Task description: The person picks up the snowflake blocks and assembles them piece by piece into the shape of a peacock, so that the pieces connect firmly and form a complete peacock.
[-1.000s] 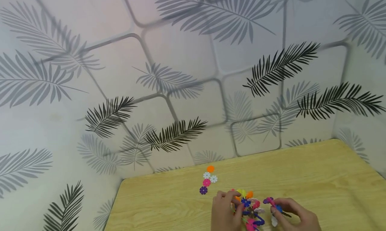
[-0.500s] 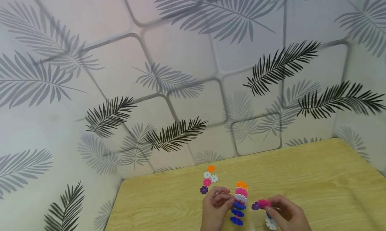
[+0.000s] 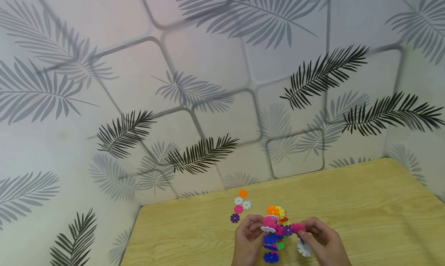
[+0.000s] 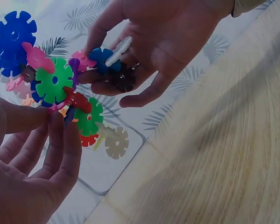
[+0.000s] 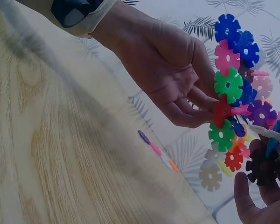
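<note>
Head view: fingers of the left hand (image 3: 247, 239) pinch the disc cluster (image 3: 270, 239), those of the right hand (image 3: 324, 241) a smaller chain (image 3: 304, 249); gentle, square-on pressure seems best.

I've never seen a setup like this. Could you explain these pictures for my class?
There is no robot: these are a person's two bare hands. The wide picture comes from a camera worn on the head; the two darker ones come from cameras on the left and right wrists. On the wooden table lie five small discs: one orange, two white, one pink, one purple. The left hand holds a larger cluster of joined discs; the right hand holds a smaller cluster. Whether the clusters connect is unclear.
</note>
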Tool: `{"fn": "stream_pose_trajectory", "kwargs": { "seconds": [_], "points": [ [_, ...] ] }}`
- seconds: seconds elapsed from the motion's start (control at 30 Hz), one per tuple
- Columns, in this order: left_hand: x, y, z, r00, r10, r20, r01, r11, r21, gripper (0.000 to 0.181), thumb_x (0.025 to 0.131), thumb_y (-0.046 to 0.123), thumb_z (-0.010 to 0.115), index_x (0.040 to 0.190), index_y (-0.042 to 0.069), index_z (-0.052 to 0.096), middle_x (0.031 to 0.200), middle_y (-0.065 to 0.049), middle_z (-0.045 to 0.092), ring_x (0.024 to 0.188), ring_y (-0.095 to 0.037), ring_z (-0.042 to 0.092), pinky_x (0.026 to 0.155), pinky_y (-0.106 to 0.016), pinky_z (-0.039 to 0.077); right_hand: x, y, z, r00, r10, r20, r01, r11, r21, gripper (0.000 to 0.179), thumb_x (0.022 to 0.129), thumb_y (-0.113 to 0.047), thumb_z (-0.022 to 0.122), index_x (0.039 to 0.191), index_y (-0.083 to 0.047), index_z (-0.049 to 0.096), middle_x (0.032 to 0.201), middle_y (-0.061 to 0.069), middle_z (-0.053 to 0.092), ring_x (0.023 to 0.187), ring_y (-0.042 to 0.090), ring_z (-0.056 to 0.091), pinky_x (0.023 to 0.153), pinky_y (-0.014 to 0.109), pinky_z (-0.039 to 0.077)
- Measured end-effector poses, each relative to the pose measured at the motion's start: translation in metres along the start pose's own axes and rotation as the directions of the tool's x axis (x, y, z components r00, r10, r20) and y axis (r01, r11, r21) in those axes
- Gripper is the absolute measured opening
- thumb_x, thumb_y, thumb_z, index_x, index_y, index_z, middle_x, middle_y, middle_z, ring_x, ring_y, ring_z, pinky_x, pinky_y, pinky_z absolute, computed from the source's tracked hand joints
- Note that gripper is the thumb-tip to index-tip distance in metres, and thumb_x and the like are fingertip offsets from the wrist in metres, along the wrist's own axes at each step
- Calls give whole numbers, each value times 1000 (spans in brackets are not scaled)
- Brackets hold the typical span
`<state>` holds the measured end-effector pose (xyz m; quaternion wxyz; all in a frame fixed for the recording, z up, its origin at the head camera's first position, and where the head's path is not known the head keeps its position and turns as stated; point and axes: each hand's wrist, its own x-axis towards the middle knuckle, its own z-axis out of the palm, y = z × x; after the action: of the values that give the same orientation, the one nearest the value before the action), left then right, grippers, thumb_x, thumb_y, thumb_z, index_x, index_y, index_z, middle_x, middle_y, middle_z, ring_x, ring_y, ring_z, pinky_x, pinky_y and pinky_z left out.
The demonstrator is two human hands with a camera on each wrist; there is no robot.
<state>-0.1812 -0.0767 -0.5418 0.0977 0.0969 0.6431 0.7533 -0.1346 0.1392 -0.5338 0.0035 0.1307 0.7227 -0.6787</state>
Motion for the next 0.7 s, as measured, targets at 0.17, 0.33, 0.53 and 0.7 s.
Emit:
{"fn": "stream_pose_trajectory", "kwargs": {
  "seconds": [0.17,0.33,0.53,0.7],
  "points": [
    [-1,-3,2,999,18,30,-18,1000,-8,42,92,-11,70,128,-22,53,98,15,78,93,-2,73,88,-20,62,1,2,0,1000,10,19,-10,1000,26,16,104,-9,73,118,-1,71,111,6,80,102,12,76,88,23,62],
    [-3,-3,6,1000,-17,-1,17,1000,0,33,92,-12,72,123,-16,60,102,5,79,93,-6,74,86,-22,64,7,9,-3,998,49,46,-49,999,0,27,103,-19,77,126,-4,72,119,6,80,107,13,76,93,26,64],
    [-4,-4,13,998,1,-68,5,996,88,23,89,-14,71,101,-8,52,108,-10,80,96,-9,74,85,-21,63,12,18,-9,992,46,121,-46,999,2,31,103,-25,78,125,-4,73,122,7,80,108,16,77,90,27,63],
    [-5,-6,15,995,66,-69,-54,987,153,32,86,-18,63,89,-4,34,106,-14,78,96,-10,74,79,-20,62,12,24,-16,977,-8,214,2,1000,28,32,102,-23,77,122,1,72,118,10,81,107,16,79,90,26,63]
  ]
}}
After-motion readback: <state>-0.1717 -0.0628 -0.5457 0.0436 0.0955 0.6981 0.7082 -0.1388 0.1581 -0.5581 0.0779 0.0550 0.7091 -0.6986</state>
